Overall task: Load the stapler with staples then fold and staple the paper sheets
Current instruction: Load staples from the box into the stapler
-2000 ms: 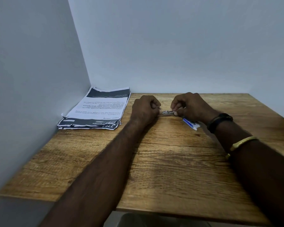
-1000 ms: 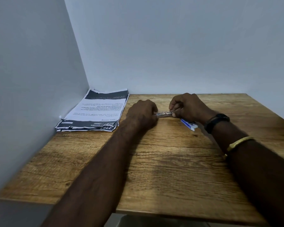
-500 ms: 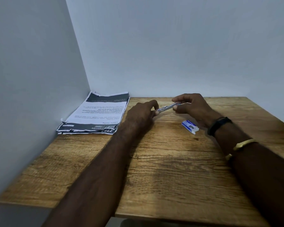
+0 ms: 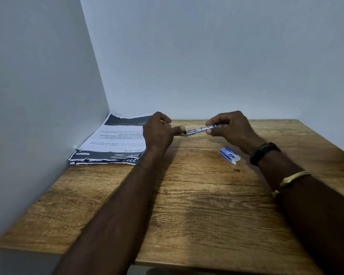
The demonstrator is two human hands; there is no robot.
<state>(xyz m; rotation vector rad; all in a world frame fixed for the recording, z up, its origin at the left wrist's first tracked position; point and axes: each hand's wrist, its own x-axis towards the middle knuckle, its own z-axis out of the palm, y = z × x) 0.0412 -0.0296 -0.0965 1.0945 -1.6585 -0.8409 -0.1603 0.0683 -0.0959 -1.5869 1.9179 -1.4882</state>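
The right hand (image 4: pixel 231 129) pinches a slim silver stapler (image 4: pixel 200 129) between thumb and fingers, holding it raised above the table (image 4: pixel 197 205) and roughly level, its long axis running from 3 to 9 o'clock. The left hand (image 4: pixel 159 132) is loosely curled, its thumb tip touching the stapler's free end at 9 o'clock; whether it actually grips that end cannot be told. Both forearms reach in from 6 o'clock, the right one wearing a black band (image 4: pixel 263 153) at the wrist and a gold bangle (image 4: pixel 292 178) further back.

At 5 o'clock from the stapler, a small blue-and-white staple box (image 4: pixel 229 155) lies flat on the wood, just beside the right wrist but apart from it. At 9 o'clock, the stack of paper sheets (image 4: pixel 111 141) sits against the left wall, in the table's far corner, with its ragged near edges slightly fanned. Bare wood stretches wide between the forearms toward the near table edge at 6 o'clock, and the far edge meets the back wall.
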